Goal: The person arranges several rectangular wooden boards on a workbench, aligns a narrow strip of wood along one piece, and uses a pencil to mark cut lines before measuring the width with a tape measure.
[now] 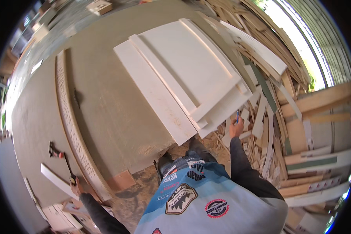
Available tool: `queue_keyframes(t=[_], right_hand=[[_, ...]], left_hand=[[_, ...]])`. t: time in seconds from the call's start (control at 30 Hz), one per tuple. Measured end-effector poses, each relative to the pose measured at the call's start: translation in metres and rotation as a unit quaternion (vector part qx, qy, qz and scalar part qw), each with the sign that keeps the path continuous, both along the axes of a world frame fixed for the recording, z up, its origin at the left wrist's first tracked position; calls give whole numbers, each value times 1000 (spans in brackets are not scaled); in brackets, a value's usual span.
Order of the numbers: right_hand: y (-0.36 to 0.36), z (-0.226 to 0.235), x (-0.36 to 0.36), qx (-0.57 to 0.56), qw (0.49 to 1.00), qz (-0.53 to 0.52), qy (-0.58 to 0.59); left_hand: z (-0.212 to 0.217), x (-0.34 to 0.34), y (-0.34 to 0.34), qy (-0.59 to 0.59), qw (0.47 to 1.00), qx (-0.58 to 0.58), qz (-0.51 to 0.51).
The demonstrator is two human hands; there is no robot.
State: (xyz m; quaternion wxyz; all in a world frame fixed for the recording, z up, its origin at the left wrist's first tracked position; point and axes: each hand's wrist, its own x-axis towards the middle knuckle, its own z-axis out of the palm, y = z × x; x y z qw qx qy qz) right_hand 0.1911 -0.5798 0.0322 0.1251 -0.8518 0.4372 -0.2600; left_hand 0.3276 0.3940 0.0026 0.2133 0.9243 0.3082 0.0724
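At the lower left, my left hand (78,187) closes on a small black-and-yellow tape measure (73,179), though the fingers partly cover it. A hammer (57,153) with a red-and-black head lies on the board just beyond, its dark handle pointing toward this hand. On the other side, my right hand (236,128) is closed around a blue pen (238,116), point upward. It is beside the near right corner of a white panel (183,58). Long white strips (163,74) run along that panel, which rests on a large brown board (105,101).
A long wooden piece (72,128) with a perforated face lies along the board's left part, near a white strip (58,180). Scrap wood (261,128) is heaped on the right, below stacked planks (257,23). Sawdust (144,183) covers the floor by my feet.
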Motion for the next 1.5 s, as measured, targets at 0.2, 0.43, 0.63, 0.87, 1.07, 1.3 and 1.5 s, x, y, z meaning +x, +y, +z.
queue_keyframes(t=[0.2, 0.43, 0.63, 0.87, 1.07, 1.3, 1.5], right_hand=[[5, 2, -11, -2, 994, -10, -105], [45, 75, 51, 219, 937, 166, -216], [78, 174, 68, 493, 745, 421, -157], [-16, 177, 63, 392, 737, 529, -155], [-93, 130, 28, 504, 753, 413, -88], [-140, 72, -2, 618, 736, 260, -92], [-204, 29, 21, 586, 761, -25, -277]], left_hand=[[27, 27, -57, 57, 991, -58, 103], [115, -3, -259, -360, 893, -266, 53], [87, -18, -528, -366, 516, -746, -207], [161, -50, -804, -35, 509, -822, -252], [159, -54, -880, 140, 668, -587, -436], [143, -39, -940, 156, 704, -346, -601], [124, -42, -932, 188, 825, -151, -511]])
